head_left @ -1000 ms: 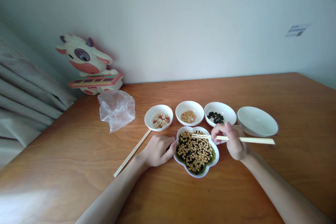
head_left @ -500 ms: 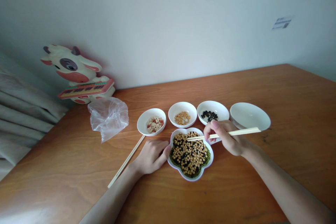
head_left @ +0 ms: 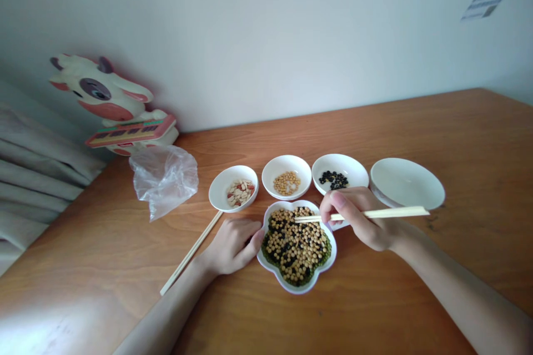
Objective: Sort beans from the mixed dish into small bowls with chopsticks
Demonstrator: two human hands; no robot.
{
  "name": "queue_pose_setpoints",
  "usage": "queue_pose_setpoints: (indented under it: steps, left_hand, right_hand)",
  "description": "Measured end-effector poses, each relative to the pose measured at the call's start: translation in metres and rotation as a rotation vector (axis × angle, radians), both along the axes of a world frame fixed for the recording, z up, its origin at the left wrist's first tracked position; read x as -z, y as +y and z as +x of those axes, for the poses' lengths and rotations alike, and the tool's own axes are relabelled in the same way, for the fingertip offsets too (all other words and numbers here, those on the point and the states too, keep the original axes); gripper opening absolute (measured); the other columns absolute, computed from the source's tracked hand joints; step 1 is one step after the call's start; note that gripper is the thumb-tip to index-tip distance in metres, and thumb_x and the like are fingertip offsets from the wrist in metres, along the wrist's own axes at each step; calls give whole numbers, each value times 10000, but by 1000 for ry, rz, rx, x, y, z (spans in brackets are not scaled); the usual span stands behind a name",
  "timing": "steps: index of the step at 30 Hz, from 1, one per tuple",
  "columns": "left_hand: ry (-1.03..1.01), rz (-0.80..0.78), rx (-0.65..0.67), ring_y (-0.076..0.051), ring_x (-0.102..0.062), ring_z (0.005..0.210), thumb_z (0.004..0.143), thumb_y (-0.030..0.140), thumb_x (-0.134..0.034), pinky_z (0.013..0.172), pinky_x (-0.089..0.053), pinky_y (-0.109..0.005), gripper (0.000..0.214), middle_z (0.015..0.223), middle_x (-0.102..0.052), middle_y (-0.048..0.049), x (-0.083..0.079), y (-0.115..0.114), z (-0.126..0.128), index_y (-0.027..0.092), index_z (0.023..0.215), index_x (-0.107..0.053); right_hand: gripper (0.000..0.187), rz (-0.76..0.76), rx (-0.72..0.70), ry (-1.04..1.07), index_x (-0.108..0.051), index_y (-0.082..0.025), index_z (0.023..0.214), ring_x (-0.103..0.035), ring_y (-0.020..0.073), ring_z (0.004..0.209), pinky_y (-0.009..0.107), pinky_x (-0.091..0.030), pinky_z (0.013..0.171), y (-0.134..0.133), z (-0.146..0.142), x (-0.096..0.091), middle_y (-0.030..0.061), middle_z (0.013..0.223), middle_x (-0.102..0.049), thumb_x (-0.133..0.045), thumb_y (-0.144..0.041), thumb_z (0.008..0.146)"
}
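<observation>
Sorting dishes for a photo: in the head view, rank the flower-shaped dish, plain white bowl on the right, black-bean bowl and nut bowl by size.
Largest, too close to rank: the flower-shaped dish and the plain white bowl; the dish sits nearer the camera.
Then the black-bean bowl.
Smallest: the nut bowl.

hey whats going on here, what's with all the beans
A person holds a pair of chopsticks in their right hand, with the tips over a white flower-shaped dish heaped with yellow and black beans. Their left hand rests against the dish's rim. Behind it, small white bowls hold nut pieces, yellow beans and black beans.
</observation>
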State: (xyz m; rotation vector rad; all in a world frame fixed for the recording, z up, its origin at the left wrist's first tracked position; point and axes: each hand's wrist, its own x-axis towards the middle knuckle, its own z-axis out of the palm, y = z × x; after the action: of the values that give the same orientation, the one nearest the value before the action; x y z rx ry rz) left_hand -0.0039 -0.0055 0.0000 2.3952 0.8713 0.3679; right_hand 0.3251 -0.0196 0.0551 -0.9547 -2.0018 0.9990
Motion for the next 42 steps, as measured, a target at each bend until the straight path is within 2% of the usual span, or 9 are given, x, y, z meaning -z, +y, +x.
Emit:
queue_pose_setpoints:
  steps: [4, 8, 11, 14, 23, 32, 42]
  left_hand:
    - [-3, 13, 3, -140, -469, 613, 1088, 333, -321, 631, -331, -299, 365, 704, -545, -11, 1, 0, -1, 198, 760, -407]
    - [-3, 17, 1, -137, -467, 611, 1091, 335, -316, 630, -336, -296, 373, 705, -546, -9, 1, 0, -1, 197, 758, -416]
    - [1, 21, -6, -138, -468, 610, 1094, 348, -311, 627, -334, -296, 389, 700, -539, -8, 1, -1, 0, 199, 751, -414]
    - [3, 30, -15, -141, -480, 619, 1096, 355, -313, 632, -336, -295, 390, 703, -541, -9, 2, -2, 0, 200, 752, -412]
    - [13, 46, -6, -140, -475, 623, 1101, 343, -313, 634, -325, -297, 366, 720, -552, -3, 3, -1, -1, 202, 779, -415]
    - [15, 58, 2, -140, -452, 614, 1102, 340, -310, 631, -314, -308, 369, 711, -545, 0, 2, -2, -2, 204, 772, -405]
    - [20, 40, 8, -140, -459, 623, 1105, 342, -306, 640, -320, -309, 368, 716, -537, 3, 1, -1, -1, 203, 777, -399]
  right_hand:
    - [625, -45, 25, 37, -684, -175, 810, -652, 138, 664, 254, -496, 637, -8, 8, -2, 35, 727, -679, -279, -543, 1112]
    - [744, -84, 44, 50, -681, -181, 775, -626, 151, 626, 276, -494, 622, -11, 16, -6, 42, 685, -664, -193, -654, 1076]
    - [795, -189, 64, 62, -680, -180, 729, -615, 154, 589, 277, -480, 573, -10, 20, -8, 50, 646, -658, -156, -673, 1067]
    - [798, -217, 80, 51, -687, -176, 716, -607, 151, 561, 272, -440, 528, -9, 21, -9, 53, 626, -659, -176, -681, 1062]
    - [875, -260, 43, -12, -676, -185, 723, -595, 175, 620, 302, -483, 599, -13, 43, -16, 70, 678, -636, -81, -758, 1011]
    - [853, -255, 47, -92, -679, -186, 730, -610, 187, 608, 308, -471, 583, -17, 28, -19, 66, 651, -638, -117, -763, 1011]
    - [865, -272, 44, -70, -679, -190, 729, -622, 200, 621, 320, -488, 604, -18, 31, -20, 73, 667, -643, -95, -765, 1006]
